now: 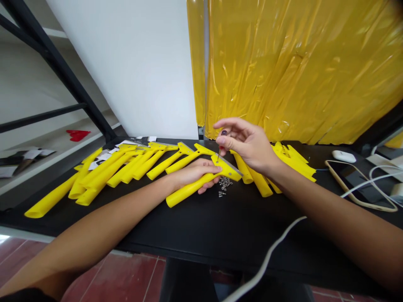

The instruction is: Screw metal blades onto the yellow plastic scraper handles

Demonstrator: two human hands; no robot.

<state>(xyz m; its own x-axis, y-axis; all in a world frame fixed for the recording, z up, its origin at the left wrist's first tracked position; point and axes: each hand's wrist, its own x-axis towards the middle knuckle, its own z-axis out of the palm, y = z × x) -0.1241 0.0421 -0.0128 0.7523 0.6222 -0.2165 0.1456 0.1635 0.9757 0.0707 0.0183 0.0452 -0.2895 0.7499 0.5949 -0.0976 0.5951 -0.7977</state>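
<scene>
My left hand (201, 173) is closed around the neck of a yellow scraper (189, 189), its hollow handle pointing down and left and a metal blade (231, 166) along its wide head. In my right hand (247, 140) is a small screwdriver (221, 142), held upright between thumb and fingers. Its tip meets the scraper head at a screw spot near the upper corner. A second screw shows at the head's other end. Just under the head, a small pile of loose screws (224, 184) lies on the black table (201, 226).
Several yellow scrapers (126, 165) lie in a row at the left. More yellow handles (260, 182) and yellow heads (291, 159) are on the right. A phone (360, 184), a white earbud case (344, 156) and a white cable (270, 251) occupy the right side. Yellow plastic sheeting (299, 71) hangs behind.
</scene>
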